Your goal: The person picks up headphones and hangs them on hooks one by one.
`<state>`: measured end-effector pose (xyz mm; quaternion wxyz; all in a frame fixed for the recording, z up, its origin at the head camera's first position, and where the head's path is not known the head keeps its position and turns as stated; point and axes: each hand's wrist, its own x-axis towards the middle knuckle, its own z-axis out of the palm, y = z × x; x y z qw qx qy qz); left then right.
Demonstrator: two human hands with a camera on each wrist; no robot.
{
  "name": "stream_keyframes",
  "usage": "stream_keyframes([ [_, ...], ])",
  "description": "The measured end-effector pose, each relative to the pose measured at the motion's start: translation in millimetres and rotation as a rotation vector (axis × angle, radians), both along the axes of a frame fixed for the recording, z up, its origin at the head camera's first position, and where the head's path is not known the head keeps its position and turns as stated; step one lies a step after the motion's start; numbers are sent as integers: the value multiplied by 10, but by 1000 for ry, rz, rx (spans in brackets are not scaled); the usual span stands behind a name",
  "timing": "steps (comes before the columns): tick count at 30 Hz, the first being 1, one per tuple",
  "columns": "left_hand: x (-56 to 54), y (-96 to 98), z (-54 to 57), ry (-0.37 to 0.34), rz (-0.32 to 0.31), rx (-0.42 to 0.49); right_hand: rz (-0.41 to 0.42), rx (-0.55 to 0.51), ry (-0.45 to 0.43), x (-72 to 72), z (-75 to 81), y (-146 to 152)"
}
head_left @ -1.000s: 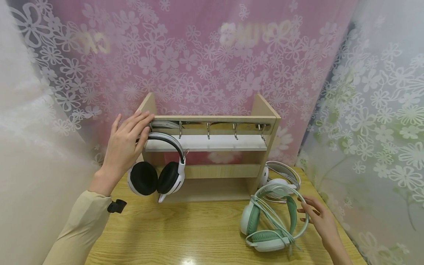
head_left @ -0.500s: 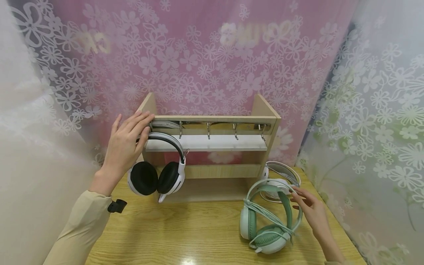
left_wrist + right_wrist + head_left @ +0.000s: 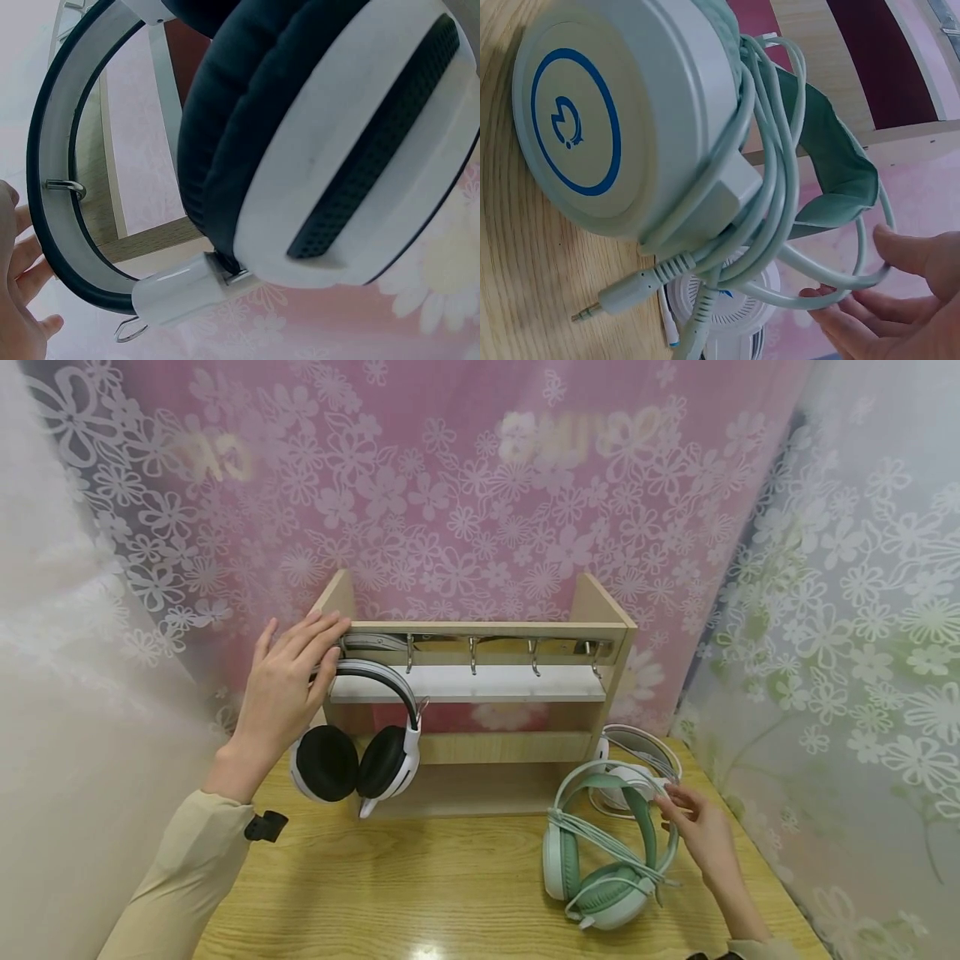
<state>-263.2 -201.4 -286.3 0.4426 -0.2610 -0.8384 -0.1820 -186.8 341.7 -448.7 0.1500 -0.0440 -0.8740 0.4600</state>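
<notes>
A pink wall covering (image 3: 465,543) patterned with white flowers spans 12 o'clock, with pale lettering (image 3: 577,437) at 10 and 1. White and green blooms mark the pale hanging (image 3: 847,693) at 3; a whitish sheet (image 3: 82,735) fills 9. Glare (image 3: 426,952) spots the wood-grained tabletop (image 3: 450,877) at 6.

We pinch mint-green headphones (image 3: 667,127) by the headband (image 3: 819,274) with our right hand (image 3: 900,304), bundled cable (image 3: 783,150), jack plug (image 3: 634,291), wood-grain tabletop (image 3: 525,300), white earcup (image 3: 739,313) behind
</notes>
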Motion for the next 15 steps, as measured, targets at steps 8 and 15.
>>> stream_keyframes([
  [8,-7,-11,-4,-2,0,-1,87,-63,-124,31,-23,86],
  [15,-2,-6,-2,0,-3,-2,109,-187,-126,33,-68,70],
])
